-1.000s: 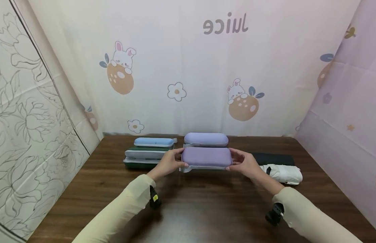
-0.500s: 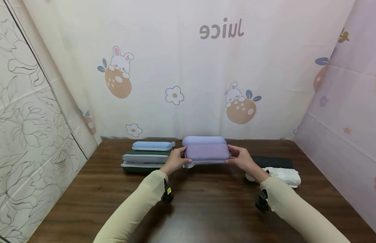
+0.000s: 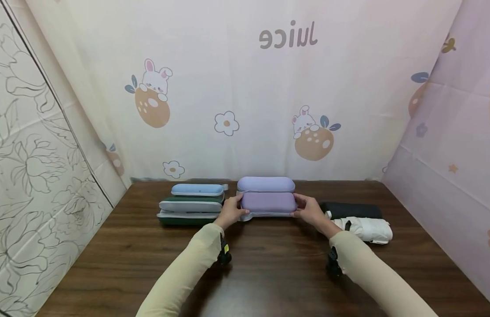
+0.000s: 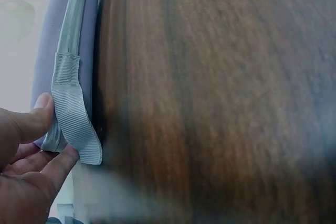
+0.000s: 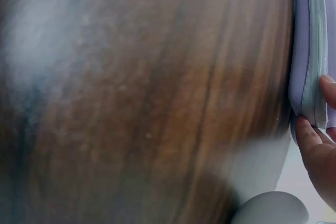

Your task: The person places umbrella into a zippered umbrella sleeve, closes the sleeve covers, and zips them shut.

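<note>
A purple zippered case (image 3: 268,202) lies at the middle back of the table, its grey zipper band facing the front. My left hand (image 3: 231,211) grips its left end, thumb in front. In the left wrist view a ribbed grey strap (image 4: 73,114) hangs from the case beside the fingers. Its right end is held between the thumb and fingers of my right hand (image 3: 308,210); the right wrist view shows the fingertips at the zipper's corner. Directly behind it sits a lighter lavender case (image 3: 266,184).
To the left, a blue case (image 3: 197,189) stands behind a stack of grey and dark green cases (image 3: 189,207). On the right lie a black folded item (image 3: 353,210) and a white folded umbrella (image 3: 367,230). A printed curtain (image 3: 229,88) hangs behind the table (image 3: 265,268).
Both hands have lowered the purple case onto the table in front of the lavender one, after lifting it partly over that case half a second ago. The head view has shifted slightly.
</note>
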`<state>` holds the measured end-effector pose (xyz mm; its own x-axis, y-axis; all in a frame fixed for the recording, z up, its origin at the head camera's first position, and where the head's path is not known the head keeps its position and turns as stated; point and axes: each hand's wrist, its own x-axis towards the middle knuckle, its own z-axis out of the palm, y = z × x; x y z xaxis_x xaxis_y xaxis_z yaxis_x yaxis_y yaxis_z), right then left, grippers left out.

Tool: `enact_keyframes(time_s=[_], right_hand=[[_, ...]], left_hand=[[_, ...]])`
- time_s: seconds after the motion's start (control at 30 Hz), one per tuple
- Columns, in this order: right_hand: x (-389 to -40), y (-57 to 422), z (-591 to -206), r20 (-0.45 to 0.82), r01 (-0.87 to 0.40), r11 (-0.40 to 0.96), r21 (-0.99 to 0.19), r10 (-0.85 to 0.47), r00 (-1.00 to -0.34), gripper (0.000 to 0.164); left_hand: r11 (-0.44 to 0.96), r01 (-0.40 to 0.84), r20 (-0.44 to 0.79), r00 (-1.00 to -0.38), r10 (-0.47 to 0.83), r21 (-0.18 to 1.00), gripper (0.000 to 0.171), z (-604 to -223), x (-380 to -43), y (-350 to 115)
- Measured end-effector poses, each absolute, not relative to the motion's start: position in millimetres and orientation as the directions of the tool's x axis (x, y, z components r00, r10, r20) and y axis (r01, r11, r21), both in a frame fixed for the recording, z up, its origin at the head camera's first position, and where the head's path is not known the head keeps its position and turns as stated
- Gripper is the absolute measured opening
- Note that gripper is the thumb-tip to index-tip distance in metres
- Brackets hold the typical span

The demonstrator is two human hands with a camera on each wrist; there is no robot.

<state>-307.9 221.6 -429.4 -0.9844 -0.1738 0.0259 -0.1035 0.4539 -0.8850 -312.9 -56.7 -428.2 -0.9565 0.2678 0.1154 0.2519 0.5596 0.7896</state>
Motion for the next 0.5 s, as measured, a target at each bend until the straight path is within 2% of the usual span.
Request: enact_keyframes(time_s=[0.3,0.4,0.5], right_hand=[[-306.5,218.5,-424.0,-0.053,-0.047,0.504,-0.863,-0.182,-0.982,0.071],[-304.3,216.4,-415.6,-0.071,-0.042,0.521,-0.852,-0.195,-0.978,0.069],[-295.1,214.4,-400.7,-0.042,-0.096,0.554,-0.827,-0.230,-0.972,0.064]], left_hand=[[0.581,0.215,0.053,-0.958,0.283,0.785,0.064,-425.1,-314.2,-55.6],[0.636,0.260,0.070,-0.949,0.308,0.727,0.055,-417.4,-315.2,-55.2],[0.681,0.367,0.151,-0.922,0.357,0.633,0.046,-402.6,-314.3,-59.1]])
